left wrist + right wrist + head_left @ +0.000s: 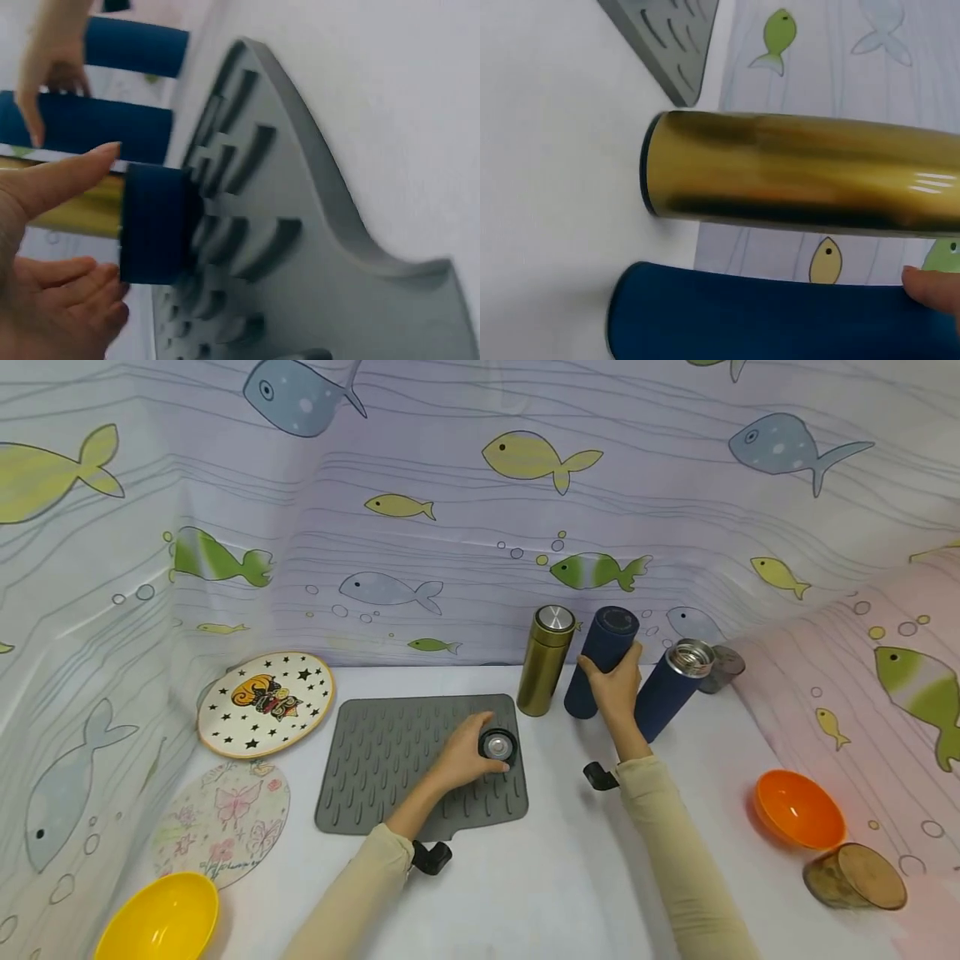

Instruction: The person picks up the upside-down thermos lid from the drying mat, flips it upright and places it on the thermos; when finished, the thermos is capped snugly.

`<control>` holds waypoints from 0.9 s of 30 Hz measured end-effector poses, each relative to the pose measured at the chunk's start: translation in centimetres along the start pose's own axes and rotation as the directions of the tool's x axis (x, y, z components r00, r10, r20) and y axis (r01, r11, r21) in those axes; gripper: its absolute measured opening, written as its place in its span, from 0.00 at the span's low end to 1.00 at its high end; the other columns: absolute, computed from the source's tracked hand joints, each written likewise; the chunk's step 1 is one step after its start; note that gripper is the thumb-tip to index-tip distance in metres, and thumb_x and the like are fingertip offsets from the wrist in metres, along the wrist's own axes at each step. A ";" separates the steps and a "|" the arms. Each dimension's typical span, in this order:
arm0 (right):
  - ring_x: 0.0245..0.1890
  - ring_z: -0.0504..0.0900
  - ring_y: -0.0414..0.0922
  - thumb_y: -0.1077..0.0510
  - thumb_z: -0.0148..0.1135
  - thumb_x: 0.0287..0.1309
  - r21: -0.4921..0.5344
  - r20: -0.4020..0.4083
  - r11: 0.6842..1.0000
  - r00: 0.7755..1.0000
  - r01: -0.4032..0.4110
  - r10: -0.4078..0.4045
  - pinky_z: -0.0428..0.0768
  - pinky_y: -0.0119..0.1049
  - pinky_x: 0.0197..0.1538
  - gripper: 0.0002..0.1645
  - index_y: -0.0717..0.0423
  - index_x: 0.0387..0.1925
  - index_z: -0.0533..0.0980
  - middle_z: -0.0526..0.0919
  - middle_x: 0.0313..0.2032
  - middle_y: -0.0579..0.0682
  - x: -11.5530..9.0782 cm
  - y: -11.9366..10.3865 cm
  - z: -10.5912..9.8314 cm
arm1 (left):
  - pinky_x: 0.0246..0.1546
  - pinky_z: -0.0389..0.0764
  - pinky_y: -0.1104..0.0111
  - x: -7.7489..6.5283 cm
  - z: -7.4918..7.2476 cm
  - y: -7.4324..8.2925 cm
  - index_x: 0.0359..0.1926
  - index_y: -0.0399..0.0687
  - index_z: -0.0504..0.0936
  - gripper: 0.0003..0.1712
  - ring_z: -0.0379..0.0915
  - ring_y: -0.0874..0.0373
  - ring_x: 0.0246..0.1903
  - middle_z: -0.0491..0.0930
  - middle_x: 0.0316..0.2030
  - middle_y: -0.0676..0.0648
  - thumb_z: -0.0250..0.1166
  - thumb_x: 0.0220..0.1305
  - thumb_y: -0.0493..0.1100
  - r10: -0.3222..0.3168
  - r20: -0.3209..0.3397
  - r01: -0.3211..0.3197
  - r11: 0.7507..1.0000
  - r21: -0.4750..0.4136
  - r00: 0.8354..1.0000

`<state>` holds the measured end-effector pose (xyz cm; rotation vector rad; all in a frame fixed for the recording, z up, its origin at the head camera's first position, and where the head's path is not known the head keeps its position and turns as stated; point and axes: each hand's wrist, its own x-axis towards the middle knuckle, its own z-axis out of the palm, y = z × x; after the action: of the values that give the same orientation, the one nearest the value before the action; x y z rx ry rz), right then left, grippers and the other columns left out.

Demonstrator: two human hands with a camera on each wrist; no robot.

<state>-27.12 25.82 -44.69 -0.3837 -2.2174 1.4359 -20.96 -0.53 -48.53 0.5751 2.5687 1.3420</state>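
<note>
A dark blue bottle cap (498,745) with a silver middle sits on the grey ridged mat (375,752). My left hand (465,752) is around this cap, thumb and fingers spread on opposite sides; in the left wrist view the thumb and fingers lie just beyond the cap (154,225). With my right hand (617,689) I grip a capped dark blue thermos bottle (600,652), which stands upright. Right of it is another blue thermos (667,693), uncapped, its steel mouth showing. A gold thermos (543,664) with a silver-topped cap stands to the left.
On the left are a star-patterned plate (266,735), a floral round mat (225,818) and a yellow bowl (161,922). An orange bowl (799,810) and a brown-lidded jar (855,877) stand at right. A dark round container (723,668) is behind the uncapped thermos.
</note>
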 end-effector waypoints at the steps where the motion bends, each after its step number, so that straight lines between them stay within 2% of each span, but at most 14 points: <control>1: 0.61 0.75 0.60 0.52 0.74 0.53 -0.016 0.013 1.000 1.000 -0.006 0.006 0.71 0.54 0.65 0.50 0.55 0.70 0.55 0.74 0.61 0.63 -0.2 -0.2 -0.3 | 0.68 0.64 0.44 0.3 0.1 -0.2 0.71 0.32 0.62 0.51 0.61 0.37 0.69 0.66 0.68 0.33 0.78 0.50 0.40 -0.001 0.018 0.000 0.999 0.032 1.000; 4: 0.70 0.64 0.60 0.50 0.73 0.55 -0.055 0.032 0.998 0.999 -0.019 0.021 0.62 0.53 0.72 0.56 0.59 0.74 0.49 0.64 0.70 0.65 -1.4 -0.7 -1.0 | 0.67 0.66 0.46 1.1 0.5 -0.8 0.68 0.30 0.65 0.49 0.64 0.36 0.66 0.69 0.65 0.32 0.80 0.47 0.39 0.000 0.057 -0.007 0.993 0.118 0.998; 7: 0.75 0.54 0.61 0.51 0.71 0.57 -0.084 0.057 0.996 0.998 0.009 -0.004 0.55 0.54 0.75 0.60 0.64 0.76 0.44 0.53 0.74 0.67 -4.0 -1.2 -1.4 | 0.64 0.70 0.47 1.3 0.7 -1.3 0.63 0.31 0.70 0.45 0.69 0.38 0.62 0.74 0.60 0.33 0.80 0.44 0.37 0.025 0.040 -0.031 0.990 0.136 0.999; 9: 0.74 0.56 0.62 0.51 0.70 0.58 -0.078 0.119 0.997 0.993 0.022 -0.012 0.57 0.55 0.74 0.57 0.66 0.76 0.46 0.54 0.73 0.68 -6.1 -1.5 -1.4 | 0.63 0.70 0.47 1.1 0.4 -1.1 0.61 0.32 0.71 0.43 0.71 0.39 0.60 0.76 0.58 0.34 0.80 0.42 0.35 0.059 0.014 -0.060 0.991 0.123 0.998; 11: 0.71 0.62 0.62 0.50 0.69 0.60 -0.050 0.248 0.999 0.968 -0.011 0.023 0.64 0.55 0.71 0.53 0.65 0.75 0.50 0.58 0.72 0.68 -8.3 -1.7 -1.2 | 0.62 0.70 0.46 0.6 0.0 -0.4 0.62 0.33 0.71 0.43 0.71 0.40 0.60 0.76 0.57 0.36 0.80 0.43 0.34 0.085 -0.004 -0.084 0.991 0.099 0.996; 13: 0.68 0.68 0.62 0.49 0.66 0.63 0.019 0.421 0.995 0.903 -0.103 0.085 0.70 0.54 0.67 0.49 0.65 0.74 0.53 0.63 0.69 0.68 -10.2 -2.0 -1.0 | 0.62 0.71 0.45 0.0 -0.7 0.7 0.63 0.35 0.71 0.43 0.71 0.41 0.60 0.75 0.58 0.37 0.79 0.44 0.34 0.113 -0.015 -0.111 0.990 0.087 0.993; 15: 0.65 0.73 0.60 0.47 0.62 0.67 0.084 0.582 0.965 0.798 -0.249 0.155 0.74 0.51 0.65 0.44 0.63 0.74 0.55 0.66 0.67 0.67 -11.6 -2.3 -0.8 | 0.61 0.72 0.45 -0.8 -1.2 2.0 0.64 0.38 0.70 0.42 0.72 0.42 0.60 0.75 0.58 0.39 0.78 0.46 0.34 0.142 -0.017 -0.140 0.987 0.075 0.990; 17: 0.60 0.79 0.56 0.48 0.57 0.70 0.157 0.708 0.915 0.688 -0.373 0.159 0.77 0.45 0.63 0.40 0.65 0.72 0.58 0.70 0.65 0.66 -12.6 -2.7 -0.8 | 0.58 0.75 0.48 -1.6 -1.7 3.2 0.64 0.41 0.71 0.41 0.73 0.45 0.58 0.75 0.57 0.41 0.77 0.47 0.33 0.178 -0.015 -0.177 0.982 0.068 0.984; 18: 0.56 0.81 0.53 0.49 0.56 0.71 0.193 0.752 0.885 0.643 -0.424 0.145 0.78 0.43 0.61 0.38 0.68 0.71 0.59 0.73 0.62 0.65 -12.9 -2.8 -0.8 | 0.57 0.75 0.49 -2.1 -1.9 3.8 0.64 0.42 0.71 0.41 0.73 0.46 0.57 0.75 0.57 0.42 0.77 0.48 0.33 0.197 -0.013 -0.196 0.979 0.065 0.980; 19: 0.54 0.83 0.50 0.50 0.55 0.72 0.223 0.782 0.858 0.610 -0.463 0.126 0.79 0.40 0.60 0.36 0.70 0.70 0.61 0.76 0.60 0.63 -13.2 -3.0 -0.9 | 0.56 0.76 0.50 -2.5 -2.1 4.2 0.64 0.42 0.70 0.40 0.74 0.47 0.57 0.75 0.56 0.42 0.77 0.49 0.32 0.213 -0.010 -0.212 0.976 0.059 0.977; 21: 0.49 0.85 0.44 0.52 0.55 0.72 0.266 0.812 0.820 0.576 -0.507 0.093 0.81 0.37 0.56 0.34 0.72 0.67 0.63 0.79 0.57 0.58 -13.7 -3.3 -1.1 | 0.55 0.77 0.51 -3.2 -2.4 4.8 0.64 0.43 0.70 0.40 0.74 0.49 0.56 0.75 0.56 0.44 0.76 0.50 0.33 0.240 0.002 -0.240 0.970 0.043 0.971; 22: 0.47 0.86 0.43 0.53 0.55 0.72 0.287 0.816 0.808 0.572 -0.515 0.075 0.81 0.36 0.56 0.32 0.73 0.66 0.64 0.80 0.55 0.58 -13.8 -3.5 -1.1 | 0.56 0.77 0.51 -3.5 -2.6 5.0 0.65 0.44 0.69 0.41 0.73 0.49 0.57 0.74 0.58 0.44 0.77 0.51 0.34 0.246 0.012 -0.246 0.969 0.022 0.969; 23: 0.46 0.86 0.42 0.55 0.56 0.71 0.299 0.810 0.807 0.582 -0.509 0.067 0.82 0.36 0.55 0.31 0.73 0.65 0.65 0.82 0.54 0.57 -14.0 -3.7 -1.2 | 0.57 0.76 0.50 -3.7 -2.9 5.0 0.67 0.45 0.68 0.42 0.73 0.49 0.58 0.74 0.59 0.44 0.77 0.51 0.36 0.244 0.021 -0.244 0.970 -0.002 0.969; 27: 0.49 0.86 0.46 0.60 0.62 0.66 0.340 0.711 0.872 0.703 -0.353 0.008 0.82 0.36 0.54 0.27 0.69 0.63 0.70 0.82 0.54 0.62 -14.9 -4.3 -1.3 | 0.68 0.66 0.49 -4.2 -4.4 5.0 0.72 0.48 0.63 0.47 0.65 0.46 0.68 0.68 0.67 0.42 0.76 0.55 0.46 0.191 0.070 -0.176 0.968 -0.177 0.979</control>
<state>-13.68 18.08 -43.73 0.1433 -2.2777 2.4733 -17.31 -2.97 -41.96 0.8365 2.3506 1.5394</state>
